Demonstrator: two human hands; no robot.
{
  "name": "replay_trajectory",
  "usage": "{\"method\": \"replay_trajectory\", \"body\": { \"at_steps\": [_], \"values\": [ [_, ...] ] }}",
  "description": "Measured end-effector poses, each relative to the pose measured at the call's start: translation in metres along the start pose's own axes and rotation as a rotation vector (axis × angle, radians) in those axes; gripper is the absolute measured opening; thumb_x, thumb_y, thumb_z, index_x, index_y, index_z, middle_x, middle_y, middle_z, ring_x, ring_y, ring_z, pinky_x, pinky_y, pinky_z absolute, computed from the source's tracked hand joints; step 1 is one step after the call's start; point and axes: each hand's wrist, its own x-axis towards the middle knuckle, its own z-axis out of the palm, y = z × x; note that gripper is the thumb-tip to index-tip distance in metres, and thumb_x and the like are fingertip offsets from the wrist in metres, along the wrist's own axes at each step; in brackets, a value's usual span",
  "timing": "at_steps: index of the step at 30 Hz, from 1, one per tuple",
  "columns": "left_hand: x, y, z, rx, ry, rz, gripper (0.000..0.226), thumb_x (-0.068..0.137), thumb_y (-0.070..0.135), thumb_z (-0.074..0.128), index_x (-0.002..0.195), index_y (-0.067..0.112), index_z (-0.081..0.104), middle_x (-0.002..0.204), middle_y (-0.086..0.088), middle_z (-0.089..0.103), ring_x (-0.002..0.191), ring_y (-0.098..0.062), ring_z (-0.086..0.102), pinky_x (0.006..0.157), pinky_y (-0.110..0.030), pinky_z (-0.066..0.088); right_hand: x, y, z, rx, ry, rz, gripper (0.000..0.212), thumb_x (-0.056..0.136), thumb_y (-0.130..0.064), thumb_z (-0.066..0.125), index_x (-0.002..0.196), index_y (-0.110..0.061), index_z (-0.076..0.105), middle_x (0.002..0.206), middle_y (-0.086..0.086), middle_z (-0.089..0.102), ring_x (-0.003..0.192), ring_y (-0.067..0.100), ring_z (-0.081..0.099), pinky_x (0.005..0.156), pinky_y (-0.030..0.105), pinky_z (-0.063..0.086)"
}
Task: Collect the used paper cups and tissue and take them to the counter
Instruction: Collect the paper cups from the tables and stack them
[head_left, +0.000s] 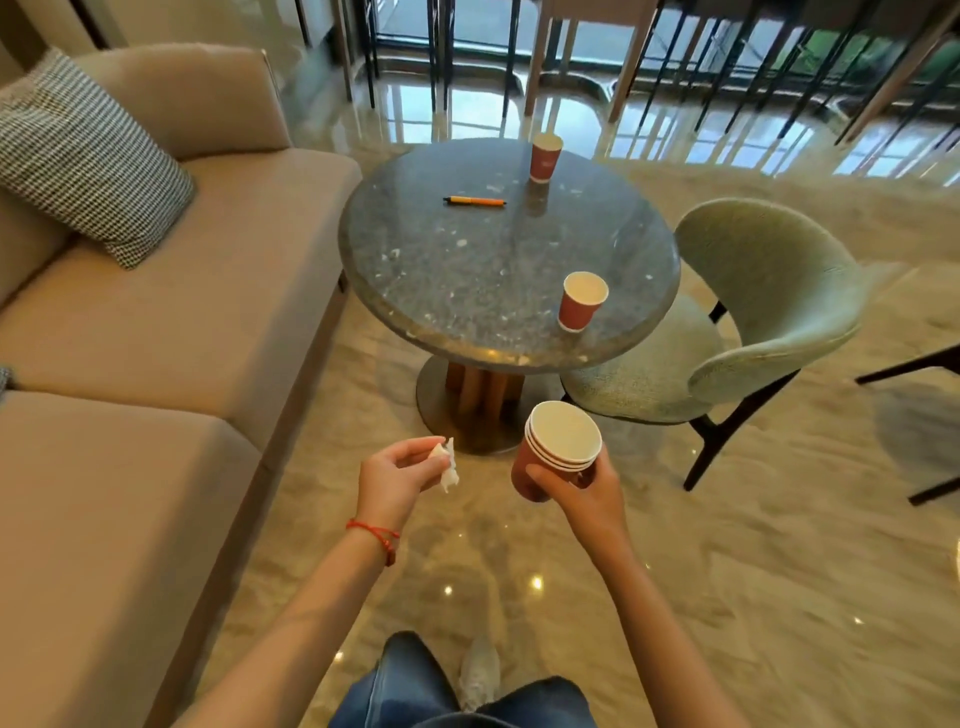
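A person stands short of the round table with a tissue in one hand and a stack of cups in the other.

At far left a beige sofa carries a checked cushion. Beside it, the left hand, a red string bracelet on its wrist, pinches a crumpled white tissue between thumb and fingertips, held over the marble floor. Beyond it the speckled round table bears an orange pen near its far side, one red paper cup upright at the far edge and another red cup upright near the right-hand edge. Nearer, the right hand is wrapped around a nested stack of red cups, fingers curled about its side, mouths tilted toward the person. A pale green chair sits tucked just right of the table.
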Motion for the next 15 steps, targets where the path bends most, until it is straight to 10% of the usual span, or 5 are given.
{"method": "replay_trajectory", "body": {
  "at_steps": [15],
  "values": [
    [0.179,0.079,0.088,0.072,-0.144,0.040,0.021,0.075,0.003,0.072,0.094,0.013,0.071,0.083,-0.001,0.072,0.073,-0.005,0.069,0.062,-0.015,0.053,0.182,-0.035,-0.009,0.063,0.175,-0.061,0.060,0.067,-0.002,0.081,0.111,-0.032,0.051,0.109,-0.012,0.062,0.096,-0.010,0.060,0.076,0.008,0.047]
  ]
}}
